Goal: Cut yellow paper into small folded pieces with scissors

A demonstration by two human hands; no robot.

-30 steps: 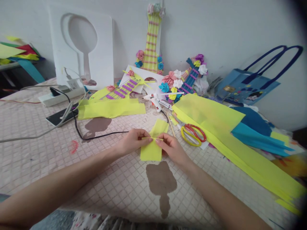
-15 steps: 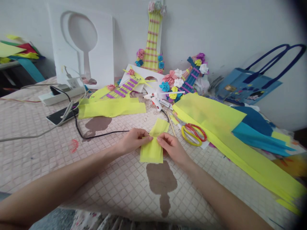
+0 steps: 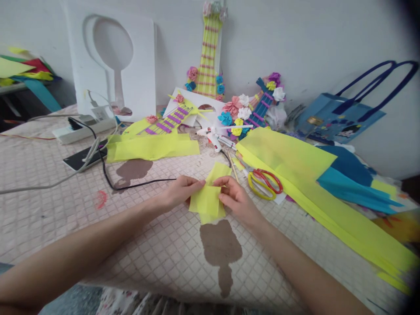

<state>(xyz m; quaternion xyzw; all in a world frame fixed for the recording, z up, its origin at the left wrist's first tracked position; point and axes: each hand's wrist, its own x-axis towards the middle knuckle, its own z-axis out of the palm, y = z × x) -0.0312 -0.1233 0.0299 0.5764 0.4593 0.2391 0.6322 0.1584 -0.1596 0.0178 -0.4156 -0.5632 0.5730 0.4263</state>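
A small folded piece of yellow crepe paper [image 3: 206, 200] lies between my two hands on the quilted table cover. My left hand [image 3: 185, 189] is closed, pinching the paper's upper left edge between thumb and forefinger. At the right edge, my right hand [image 3: 234, 197] has curled fingers around the paper, the forefinger lying over the fold and the thumb a little lower. One end of the piece extends away beyond the fingers. Just past it lie a thin wooden stick [image 3: 234, 168] and scissors [image 3: 264, 183] with red and yellow handles.
A white glue gun [image 3: 211, 138] rests behind the hands. Yellow crepe sheets lie left [image 3: 152, 147] and right [image 3: 295, 166]. A power strip [image 3: 83, 130], phone [image 3: 85, 157] and black cord [image 3: 131, 186] are at left. Flower-decorated paper guitars [image 3: 208, 57] and a blue bag [image 3: 341, 116] stand behind.
The near part of the yellow paper has been folded over and now sits wider and askew over the layer beneath. My right thumb and forefinger have spread apart and moved slightly right.
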